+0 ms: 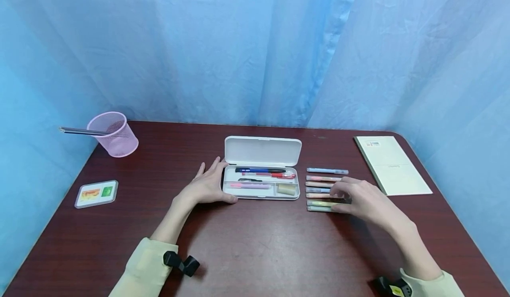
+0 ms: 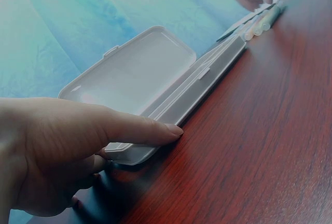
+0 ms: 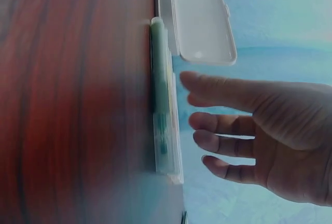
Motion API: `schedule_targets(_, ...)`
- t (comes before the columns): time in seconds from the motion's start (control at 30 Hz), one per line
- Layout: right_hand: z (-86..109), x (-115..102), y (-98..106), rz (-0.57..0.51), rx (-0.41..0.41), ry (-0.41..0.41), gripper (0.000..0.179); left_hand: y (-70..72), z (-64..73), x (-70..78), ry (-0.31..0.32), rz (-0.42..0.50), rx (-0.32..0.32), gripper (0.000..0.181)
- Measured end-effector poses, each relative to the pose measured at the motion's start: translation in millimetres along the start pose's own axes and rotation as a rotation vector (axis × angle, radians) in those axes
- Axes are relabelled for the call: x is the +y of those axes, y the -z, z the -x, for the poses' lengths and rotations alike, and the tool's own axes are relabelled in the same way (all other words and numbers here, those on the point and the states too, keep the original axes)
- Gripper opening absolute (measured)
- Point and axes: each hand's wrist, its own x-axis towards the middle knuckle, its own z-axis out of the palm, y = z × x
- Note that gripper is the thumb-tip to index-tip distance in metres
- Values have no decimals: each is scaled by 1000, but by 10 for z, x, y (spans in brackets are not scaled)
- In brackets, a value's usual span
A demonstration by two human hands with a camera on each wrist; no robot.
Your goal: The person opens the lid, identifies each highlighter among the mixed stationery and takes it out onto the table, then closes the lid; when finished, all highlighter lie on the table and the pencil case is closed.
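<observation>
A white pencil case [image 1: 260, 151] lies with its lid up in the middle of the table. In it are a dark blue pen [image 1: 260, 170], a red pen [image 1: 283, 175], a pink and purple pen [image 1: 250, 185] and a beige block [image 1: 286, 189]. My left hand [image 1: 207, 185] rests at the case's left end, its straight thumb [image 2: 140, 129] along the front wall and the other fingers spread behind. To the right of the case, several pastel pens [image 1: 318, 178] lie in a row. My right hand [image 1: 364, 199] hovers over them, fingers loosely bent, with a gap to the green pen [image 3: 160, 68] in the right wrist view.
A pink mesh pen cup [image 1: 119, 142] with dark thin sticks [image 1: 83, 131] stands at the back left. In front of it lies a small flat case [image 1: 96, 194] with orange and green pictures. A pale notebook [image 1: 392, 164] lies at the back right. Blue curtains enclose the table.
</observation>
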Motion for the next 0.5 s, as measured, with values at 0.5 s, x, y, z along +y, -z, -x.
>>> schedule_targets(0.5, -695, -894, -193, -144, 16, 178, 52, -8, -10, -11, -1, -8, 4, 108)
